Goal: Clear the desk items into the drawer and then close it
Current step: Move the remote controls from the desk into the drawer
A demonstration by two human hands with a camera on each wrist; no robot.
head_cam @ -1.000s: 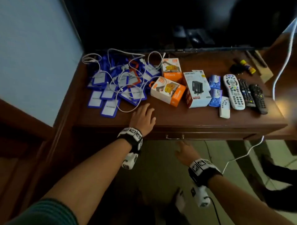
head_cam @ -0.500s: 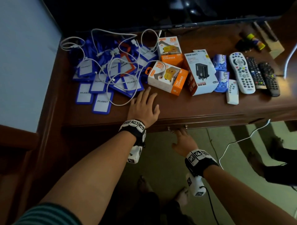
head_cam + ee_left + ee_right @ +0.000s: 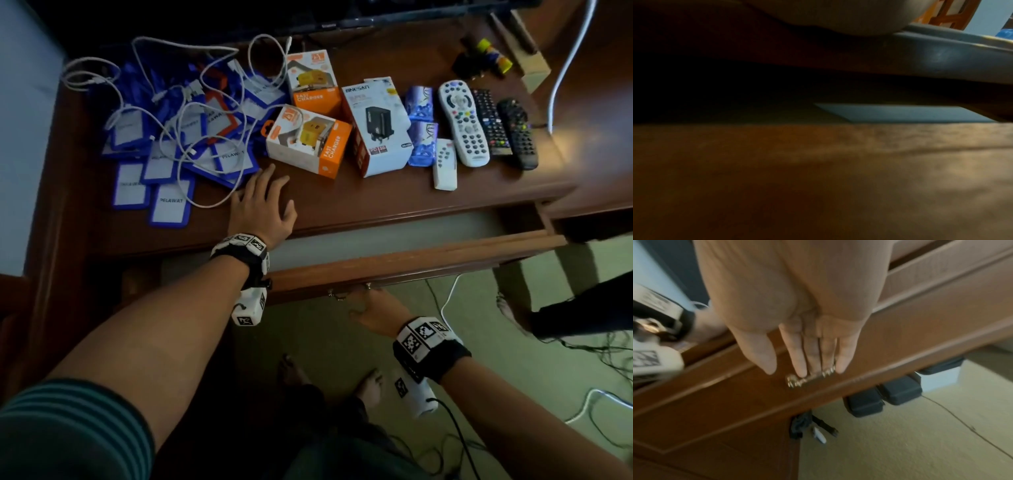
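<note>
**Drawer partway out, nothing yet cleared**

Under the front edge of the dark wooden surface (image 3: 342, 209), the right hand (image 3: 375, 310) hooks its fingers (image 3: 799, 356) behind the small brass handle (image 3: 809, 378) of the brown wooden drawer (image 3: 411, 260), which stands partly open with a pale floor showing inside; the step in hand is opening it. The left hand (image 3: 262, 209) lies flat with fingers spread on the surface, holding nothing, just beside a loose white cable (image 3: 205, 202); the blue badge holders (image 3: 169, 205), orange-and-white charger boxes (image 3: 308, 144) and remote controls (image 3: 464, 123) all sit on top, none in the drawer. Next, I judge, the drawer needs to come out further; then the left hand can sweep or lift the nearest badges and cable in.
</note>
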